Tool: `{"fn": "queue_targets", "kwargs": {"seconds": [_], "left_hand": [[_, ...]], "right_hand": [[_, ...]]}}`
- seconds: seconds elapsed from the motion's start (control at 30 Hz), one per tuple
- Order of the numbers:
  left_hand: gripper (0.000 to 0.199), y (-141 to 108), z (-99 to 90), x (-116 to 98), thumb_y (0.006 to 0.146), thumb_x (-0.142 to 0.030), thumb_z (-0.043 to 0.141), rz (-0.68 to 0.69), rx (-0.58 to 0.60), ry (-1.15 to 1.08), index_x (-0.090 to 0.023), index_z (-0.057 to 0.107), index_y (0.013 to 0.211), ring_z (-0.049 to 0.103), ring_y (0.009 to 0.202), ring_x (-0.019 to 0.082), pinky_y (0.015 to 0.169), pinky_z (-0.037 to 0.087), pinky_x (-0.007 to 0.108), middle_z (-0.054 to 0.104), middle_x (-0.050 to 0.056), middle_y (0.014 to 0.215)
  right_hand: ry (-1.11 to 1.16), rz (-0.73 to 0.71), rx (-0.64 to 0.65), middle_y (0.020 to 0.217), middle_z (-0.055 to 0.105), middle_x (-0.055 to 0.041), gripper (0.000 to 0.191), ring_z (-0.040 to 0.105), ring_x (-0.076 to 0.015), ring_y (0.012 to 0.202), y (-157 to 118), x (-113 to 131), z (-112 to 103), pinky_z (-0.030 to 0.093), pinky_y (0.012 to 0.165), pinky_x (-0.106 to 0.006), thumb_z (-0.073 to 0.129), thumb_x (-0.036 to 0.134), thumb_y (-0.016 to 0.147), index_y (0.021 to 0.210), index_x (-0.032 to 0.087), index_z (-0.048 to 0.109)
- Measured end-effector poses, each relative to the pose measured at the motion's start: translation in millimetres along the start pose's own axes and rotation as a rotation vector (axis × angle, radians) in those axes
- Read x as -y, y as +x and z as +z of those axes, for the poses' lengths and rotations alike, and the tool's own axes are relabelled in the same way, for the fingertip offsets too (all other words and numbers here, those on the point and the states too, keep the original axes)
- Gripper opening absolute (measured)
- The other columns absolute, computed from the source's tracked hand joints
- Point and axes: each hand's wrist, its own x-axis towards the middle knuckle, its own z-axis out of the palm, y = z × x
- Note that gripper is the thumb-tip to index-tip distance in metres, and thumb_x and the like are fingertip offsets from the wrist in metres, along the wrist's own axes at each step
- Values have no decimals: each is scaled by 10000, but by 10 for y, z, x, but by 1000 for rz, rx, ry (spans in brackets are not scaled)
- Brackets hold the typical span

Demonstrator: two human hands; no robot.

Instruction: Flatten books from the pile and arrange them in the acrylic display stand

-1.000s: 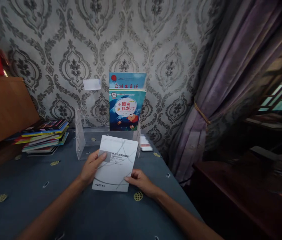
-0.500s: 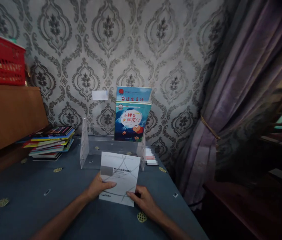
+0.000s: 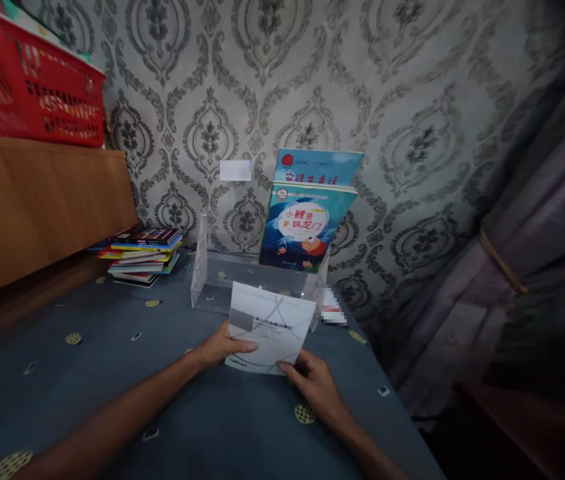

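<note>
Grip clamped on both side edges, left hand [image 3: 216, 347] and right hand [image 3: 321, 388] hold the white booklet [image 3: 269, 340] before the clear rack [image 3: 200, 270], thumbs across its cover, probably to steady its thin pages.

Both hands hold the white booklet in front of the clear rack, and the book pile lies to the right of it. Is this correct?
No: the head view shows the book pile left of the rack. The left hand and right hand do hold the booklet in front.
</note>
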Motion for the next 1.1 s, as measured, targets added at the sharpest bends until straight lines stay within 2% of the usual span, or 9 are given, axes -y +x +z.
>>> {"fn": "queue_targets", "kwargs": {"seconds": [0.1,0.2,0.37,0.47,0.53,0.63,0.83,0.97,1.1], "left_hand": [[605,-5,-6,5,577,-467,906,-30,-40,-7,-113,768,1047,726,952,289,946,540,420,783,123,1018],[593,-8,-36,20,596,-473,896,-74,-72,-13,-107,763,1044,728,920,269,901,554,381,783,123,1012],[603,22,-134,35,580,-496,897,-102,-216,-3,-101,748,1011,724,806,239,737,562,308,786,120,930],[614,47,-181,-14,609,-476,885,-72,-226,30,-125,725,1086,727,861,249,777,567,322,782,117,1002],[599,62,-204,-73,655,-469,857,-38,-184,88,-145,709,1137,722,933,265,847,566,357,770,119,1079],[520,99,-237,-188,713,-489,805,22,-97,234,-157,718,1104,709,988,277,911,552,392,760,123,1115],[385,292,-263,-476,811,-465,660,158,-22,597,-195,720,1079,687,954,262,870,555,396,748,98,1109],[403,440,-255,-647,809,-448,602,203,-109,778,-166,696,1080,659,817,236,687,547,336,740,93,993],[466,514,-204,-772,761,-425,618,184,-195,707,-141,638,1131,648,821,215,591,533,279,718,100,1025]], "right_hand": [[87,18,-1,957,759,-90,418,682,-242,827,18,-69,29,572,718,-361,685,489,802,1064,167,732],[154,18,-12,898,736,-63,349,640,-186,746,21,-127,59,522,635,-293,673,469,827,1007,172,702],[213,-43,-44,829,681,-21,276,554,-126,639,17,-149,74,479,618,-261,627,446,892,997,191,645],[226,-62,-58,834,664,-14,265,546,-124,636,14,-169,69,465,615,-260,601,448,914,1006,200,619],[214,-66,-77,826,651,-10,254,546,-128,642,14,-187,62,457,614,-262,584,439,924,1013,203,612],[188,-81,-110,812,635,-4,223,534,-129,633,36,-190,33,449,606,-261,575,406,923,1015,205,612],[72,-127,-242,796,616,-11,207,549,-143,659,263,-111,-95,464,611,-265,548,389,912,933,193,612],[64,-151,-280,772,571,-2,237,549,-148,660,480,-11,-141,475,587,-262,546,429,900,889,195,581],[26,-176,-324,723,506,17,299,509,-131,612,645,159,-167,457,544,-248,534,493,901,862,198,563]]}}
